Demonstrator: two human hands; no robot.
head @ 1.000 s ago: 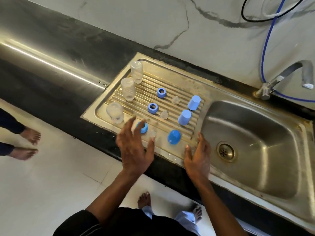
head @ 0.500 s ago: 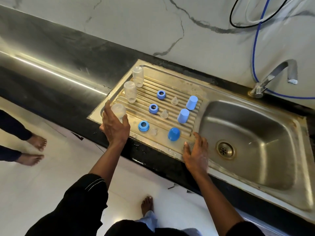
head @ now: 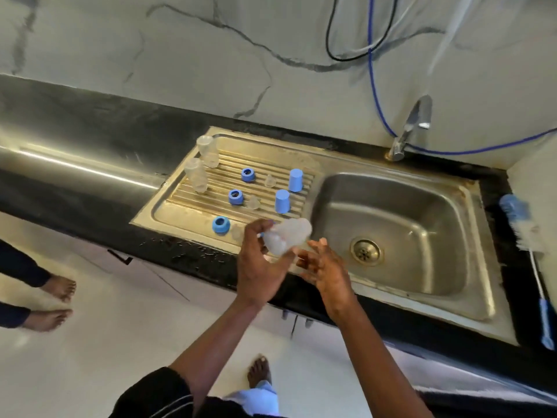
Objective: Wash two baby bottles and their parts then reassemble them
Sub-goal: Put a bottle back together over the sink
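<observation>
Slippage is the risk: at frame centre the left grip (head: pixel 262 267) curls round the clear bottle (head: pixel 291 236) above the sink's (head: pixel 437 212) near rim, while the right grip (head: pixel 325 267), fingers spread and empty, sits just beside it. A fumbled handover could drop it into the basin.

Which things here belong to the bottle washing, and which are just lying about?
Job: bottle in the left hand, two standing bottles, blue rings, clear teats, blue caps, bottle brush.
Lying about: blue hose, black cable.
</observation>
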